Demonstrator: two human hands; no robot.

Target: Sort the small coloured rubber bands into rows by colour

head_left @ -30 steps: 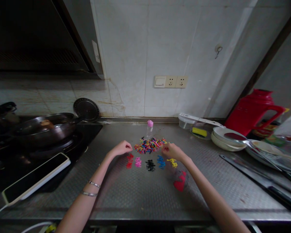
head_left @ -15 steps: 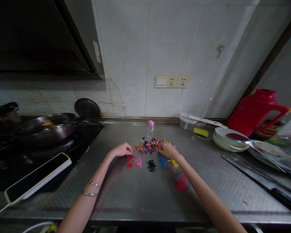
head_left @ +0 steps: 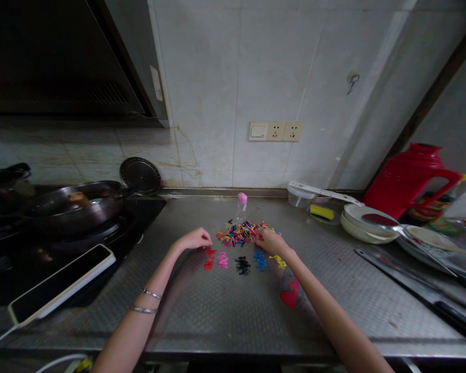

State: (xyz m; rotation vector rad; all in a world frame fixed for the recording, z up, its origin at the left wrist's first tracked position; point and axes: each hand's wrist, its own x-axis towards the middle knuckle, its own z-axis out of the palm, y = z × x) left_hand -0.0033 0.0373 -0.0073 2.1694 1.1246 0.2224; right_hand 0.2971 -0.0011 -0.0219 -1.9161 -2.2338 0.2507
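My left hand (head_left: 195,239) is pinched closed just behind the small pile of red rubber bands (head_left: 208,260); anything between its fingertips is too small to make out. My right hand (head_left: 271,242) reaches the right part of a mixed heap of colourful rubber bands (head_left: 236,234), fingers drawn together, their tips partly hidden. In front of the heap, sorted by colour, lie pink bands (head_left: 222,260), black bands (head_left: 243,265), blue bands (head_left: 260,260) and yellow bands (head_left: 278,261). Behind the heap stands a small clear bottle with a pink cap (head_left: 242,207).
On the left, a phone (head_left: 64,285) lies by the stove, with a pan (head_left: 75,207) behind it. To the right are a yellow sponge (head_left: 321,212), stacked bowls (head_left: 367,233), a long dark-handled utensil (head_left: 396,282) and a red thermos jug (head_left: 407,178). A red heart shape (head_left: 290,294) shows near my right forearm.
Almost nothing differs. My right hand has shifted very slightly at the heap; my left hand stays by the red pile.
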